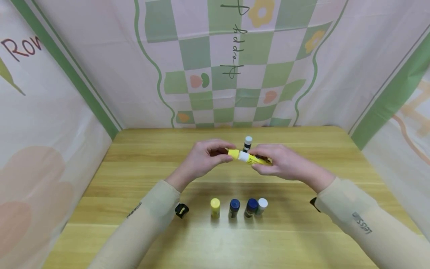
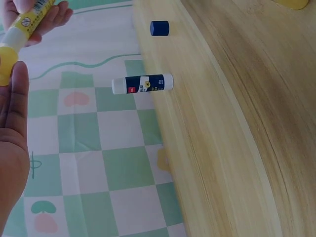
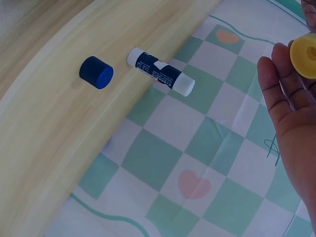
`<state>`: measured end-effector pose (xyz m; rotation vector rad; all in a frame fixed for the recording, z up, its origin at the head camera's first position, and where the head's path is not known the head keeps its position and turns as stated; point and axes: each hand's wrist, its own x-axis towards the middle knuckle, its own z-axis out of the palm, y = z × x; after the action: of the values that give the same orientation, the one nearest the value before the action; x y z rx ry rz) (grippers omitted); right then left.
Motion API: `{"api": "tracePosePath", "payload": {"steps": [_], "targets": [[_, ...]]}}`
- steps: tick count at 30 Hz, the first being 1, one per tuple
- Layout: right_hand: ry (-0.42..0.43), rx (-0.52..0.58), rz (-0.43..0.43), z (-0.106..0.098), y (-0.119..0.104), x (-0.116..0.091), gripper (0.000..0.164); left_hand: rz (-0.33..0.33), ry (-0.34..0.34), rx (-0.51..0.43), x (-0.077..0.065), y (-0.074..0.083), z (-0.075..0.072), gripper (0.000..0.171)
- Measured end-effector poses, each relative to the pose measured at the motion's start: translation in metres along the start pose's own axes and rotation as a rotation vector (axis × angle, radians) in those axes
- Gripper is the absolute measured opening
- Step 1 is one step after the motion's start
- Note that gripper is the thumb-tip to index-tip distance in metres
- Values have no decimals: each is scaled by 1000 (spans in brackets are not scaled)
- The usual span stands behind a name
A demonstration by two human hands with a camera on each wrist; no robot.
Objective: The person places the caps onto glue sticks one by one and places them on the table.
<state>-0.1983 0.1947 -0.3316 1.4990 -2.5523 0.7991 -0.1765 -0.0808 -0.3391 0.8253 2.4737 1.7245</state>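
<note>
My left hand (image 1: pixel 206 157) pinches the yellow cap (image 1: pixel 233 153) between thumb and fingers. A yellow glue stick (image 1: pixel 254 160) with a white collar is held in my right hand (image 1: pixel 280 160), tilted, its white end against or just at the cap's mouth. The left wrist view shows cap (image 2: pixel 7 61) and white collar (image 2: pixel 15 38) meeting; whether the cap is seated I cannot tell. Behind the hands stands a dark blue glue stick (image 1: pixel 248 143) with a white top. Beside it on the table is a loose blue cap (image 3: pixel 96 72), hidden in the head view.
Nearer than the hands, a row stands upright on the wooden table (image 1: pixel 134 164): a yellow stick (image 1: pixel 215 207), a blue-capped stick (image 1: pixel 234 207), another blue-capped stick (image 1: pixel 251 207) and a white-topped stick (image 1: pixel 261 206). A patterned cloth (image 1: pixel 225 80) hangs behind the table's far edge.
</note>
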Motion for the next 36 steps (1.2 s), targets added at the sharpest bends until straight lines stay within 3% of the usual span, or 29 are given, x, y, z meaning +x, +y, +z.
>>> {"api": "tracePosePath", "payload": {"steps": [27, 36], "targets": [[-24, -4, -20, 1, 0, 2, 28, 47, -14, 36, 1, -2, 3, 26], [-35, 1, -11, 2, -1, 2, 27, 96, -14, 72, 1, -3, 4, 25]]}}
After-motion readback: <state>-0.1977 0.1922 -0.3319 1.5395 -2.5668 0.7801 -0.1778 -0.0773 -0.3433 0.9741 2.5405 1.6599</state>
